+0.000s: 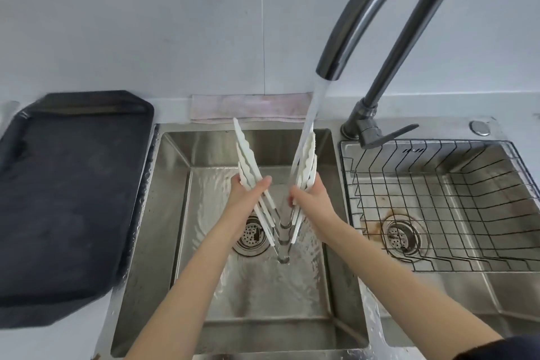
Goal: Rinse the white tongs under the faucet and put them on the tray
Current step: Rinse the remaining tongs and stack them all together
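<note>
Several white tongs are stacked together and spread in a V over the left sink basin, hinge ends down near the drain. My left hand grips the left arms, my right hand grips the right arms. The dark curved faucet runs a stream of water onto the right arms of the tongs. The dark tray lies on the counter left of the sink, with nothing on it.
A wire rack sits in the right basin. A folded pinkish cloth lies behind the left basin against the wall. The faucet lever points right. Water spreads across the left basin floor around the drain strainer.
</note>
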Tool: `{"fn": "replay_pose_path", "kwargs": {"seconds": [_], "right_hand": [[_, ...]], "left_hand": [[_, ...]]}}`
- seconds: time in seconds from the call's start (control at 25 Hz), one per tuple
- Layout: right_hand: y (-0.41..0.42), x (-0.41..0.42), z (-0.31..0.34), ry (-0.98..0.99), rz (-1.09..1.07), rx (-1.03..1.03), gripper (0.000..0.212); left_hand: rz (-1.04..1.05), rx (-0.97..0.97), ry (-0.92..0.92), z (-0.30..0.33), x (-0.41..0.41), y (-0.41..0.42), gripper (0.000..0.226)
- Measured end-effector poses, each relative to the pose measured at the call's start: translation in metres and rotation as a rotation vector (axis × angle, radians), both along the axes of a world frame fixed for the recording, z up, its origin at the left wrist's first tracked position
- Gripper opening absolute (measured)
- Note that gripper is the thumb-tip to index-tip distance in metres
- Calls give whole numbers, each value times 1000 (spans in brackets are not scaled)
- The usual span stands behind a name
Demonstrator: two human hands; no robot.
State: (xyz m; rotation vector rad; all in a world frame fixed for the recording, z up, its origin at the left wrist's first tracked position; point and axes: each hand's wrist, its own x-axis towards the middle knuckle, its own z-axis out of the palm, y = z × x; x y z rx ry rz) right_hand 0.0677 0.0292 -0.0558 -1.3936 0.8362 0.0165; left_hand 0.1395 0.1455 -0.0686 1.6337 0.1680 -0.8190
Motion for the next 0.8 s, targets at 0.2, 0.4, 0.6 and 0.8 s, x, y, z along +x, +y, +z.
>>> {"fn": "replay_pose_path", "kwargs": {"seconds": [0.2, 0.4, 0.6, 0.8], "right_hand": [[-4, -2, 30, -133, 114, 33, 31], [-6, -8, 51, -220, 256, -21, 12], [-3, -14, 53, -272, 281, -43, 29], [-1, -20, 40, -260, 226, 29, 14]], "left_hand": [[91, -93, -163, 30, 2, 8, 18], [118, -278, -128, 44, -8, 20, 17], [99, -337, -119, 45, -9, 30, 24], [79, -285, -134, 46, -16, 33, 22]]}}
